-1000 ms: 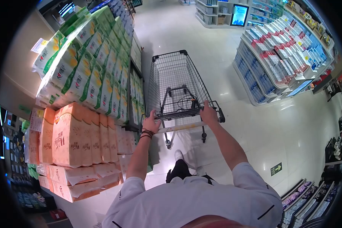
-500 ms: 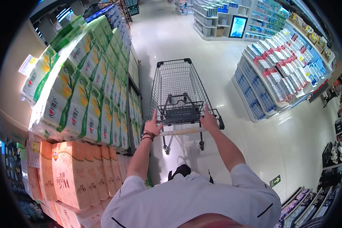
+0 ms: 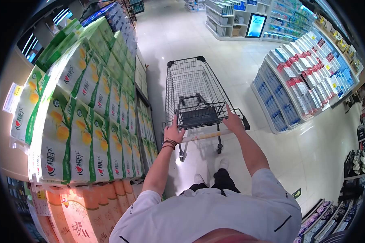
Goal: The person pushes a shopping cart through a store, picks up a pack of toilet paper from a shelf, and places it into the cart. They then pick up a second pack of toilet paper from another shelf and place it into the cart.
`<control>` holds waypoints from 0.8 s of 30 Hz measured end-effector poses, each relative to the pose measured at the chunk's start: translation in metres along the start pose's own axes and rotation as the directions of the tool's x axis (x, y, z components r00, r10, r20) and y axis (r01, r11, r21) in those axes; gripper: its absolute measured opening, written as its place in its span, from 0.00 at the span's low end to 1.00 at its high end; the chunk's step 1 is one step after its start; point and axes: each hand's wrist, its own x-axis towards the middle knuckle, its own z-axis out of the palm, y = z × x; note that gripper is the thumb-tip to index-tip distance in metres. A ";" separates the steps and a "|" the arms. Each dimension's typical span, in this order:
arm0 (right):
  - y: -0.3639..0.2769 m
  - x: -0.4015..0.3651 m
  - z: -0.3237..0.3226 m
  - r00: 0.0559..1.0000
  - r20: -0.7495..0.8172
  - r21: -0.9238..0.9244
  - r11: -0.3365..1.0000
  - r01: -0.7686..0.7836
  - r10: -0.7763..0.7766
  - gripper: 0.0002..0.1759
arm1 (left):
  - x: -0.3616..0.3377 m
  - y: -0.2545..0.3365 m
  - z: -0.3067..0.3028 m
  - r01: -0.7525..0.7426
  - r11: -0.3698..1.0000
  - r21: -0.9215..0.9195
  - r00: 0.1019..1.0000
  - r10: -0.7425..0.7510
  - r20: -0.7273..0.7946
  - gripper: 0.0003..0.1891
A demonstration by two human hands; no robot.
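Both hands on the push bar of a wire shopping cart [image 3: 185,60] in a shop aisle.
A wall of green-and-yellow packs [image 3: 85,109] fills the left side, with orange packs [image 3: 81,214] below it and blue-and-white shelves [image 3: 296,77] curving off to the right. The cart stands between them on the glossy floor [image 3: 190,32], just beside the green stack. It has a grey tapering mesh basket, a dark seat flap [image 3: 198,116] at its near end and a pale handle [image 3: 205,135]. The left hand [image 3: 174,133], dark bands [image 3: 170,143] at its wrist, and the right hand [image 3: 234,122] rest apart on that handle. Each seems to lift a finger forward, and I cannot tell whether the others curl round the bar.
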 end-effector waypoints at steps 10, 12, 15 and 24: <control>-0.010 0.121 -0.021 0.988 0.131 -0.008 0.996 0.088 -0.086 0.46 | 0.094 0.001 0.005 0.049 0.991 0.124 0.999 -0.047 -0.020 0.48; -0.010 0.165 -0.014 0.986 0.063 -0.030 0.987 0.155 -0.153 0.40 | 0.124 0.003 -0.004 0.096 0.986 0.137 0.995 -0.096 -0.010 0.47; -0.031 0.205 -0.024 0.976 -0.067 0.092 0.972 0.215 -0.209 0.27 | 0.172 -0.010 -0.016 0.142 0.988 0.064 0.990 -0.142 0.003 0.47; -0.083 0.325 -0.030 0.982 -0.025 0.127 0.974 0.188 -0.187 0.11 | 0.283 -0.049 -0.040 0.143 0.989 0.037 0.983 -0.138 -0.118 0.21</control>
